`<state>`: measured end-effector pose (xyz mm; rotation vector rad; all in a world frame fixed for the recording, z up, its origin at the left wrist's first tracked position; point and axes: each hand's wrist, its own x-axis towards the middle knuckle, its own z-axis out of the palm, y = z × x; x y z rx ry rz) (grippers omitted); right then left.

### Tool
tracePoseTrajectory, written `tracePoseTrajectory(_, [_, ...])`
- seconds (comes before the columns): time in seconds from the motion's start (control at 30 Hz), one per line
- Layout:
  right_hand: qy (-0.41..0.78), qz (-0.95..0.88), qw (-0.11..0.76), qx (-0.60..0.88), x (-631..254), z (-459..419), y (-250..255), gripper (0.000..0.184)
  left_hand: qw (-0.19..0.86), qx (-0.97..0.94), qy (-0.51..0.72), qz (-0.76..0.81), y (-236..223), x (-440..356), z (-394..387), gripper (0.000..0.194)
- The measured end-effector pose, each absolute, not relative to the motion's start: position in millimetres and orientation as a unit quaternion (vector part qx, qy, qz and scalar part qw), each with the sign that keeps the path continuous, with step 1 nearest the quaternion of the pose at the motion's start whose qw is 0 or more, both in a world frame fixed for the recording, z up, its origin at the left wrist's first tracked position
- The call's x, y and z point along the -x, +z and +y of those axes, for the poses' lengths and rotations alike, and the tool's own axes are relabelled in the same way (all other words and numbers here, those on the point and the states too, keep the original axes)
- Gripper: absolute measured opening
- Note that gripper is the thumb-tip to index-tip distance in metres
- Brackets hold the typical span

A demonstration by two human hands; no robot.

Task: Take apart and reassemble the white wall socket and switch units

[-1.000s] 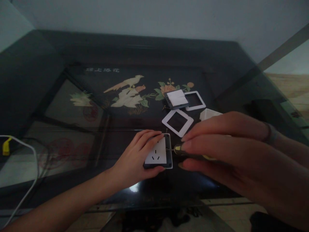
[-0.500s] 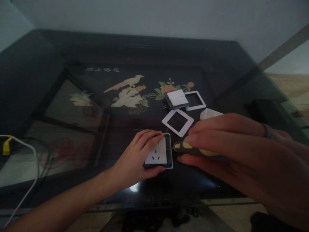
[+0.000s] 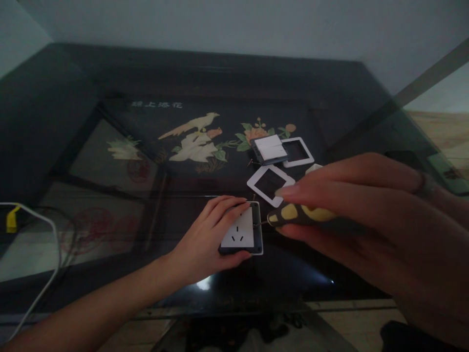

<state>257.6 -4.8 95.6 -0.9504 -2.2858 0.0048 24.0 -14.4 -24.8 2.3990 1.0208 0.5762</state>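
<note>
My left hand (image 3: 205, 239) grips a white wall socket (image 3: 242, 233) with a dark back, holding it flat on the dark glass table (image 3: 110, 73). My right hand (image 3: 366, 215) is closed round a yellow and black screwdriver (image 3: 296, 214). Its thin metal tip touches the socket's right edge. My right fingers lie along the handle and hide most of it.
Behind the socket lie a white square frame (image 3: 269, 183), a second white frame (image 3: 298, 151), a switch module (image 3: 269, 149) and a white part (image 3: 313, 168) partly behind my fingers. A white cable with a yellow plug (image 3: 10, 220) runs at the left edge.
My right hand has rolled the screwdriver and lifted slightly, so more of the yellow handle shows. The left hand and socket have stayed put.
</note>
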Motion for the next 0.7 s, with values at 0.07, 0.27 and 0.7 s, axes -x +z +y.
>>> tracePoseTrajectory(0.07, [-0.051, -0.866, 0.362, 0.342, -256, -4, 91, 0.021, 0.24, -0.872, 0.212, 0.37, -25, -24, -14, 0.072])
tracePoseTrajectory(0.27, [0.025, -0.89, 0.26, 0.373, -256, -2, 97, 0.036, 0.226, -0.878, 0.211, 0.364, -25, -24, -13, 0.074])
tracePoseTrajectory(0.7, [0.012, -0.868, 0.308, 0.39, -253, -13, 98, 0.028, 0.23, -0.875, 0.216, 0.367, -26, -25, -13, 0.076])
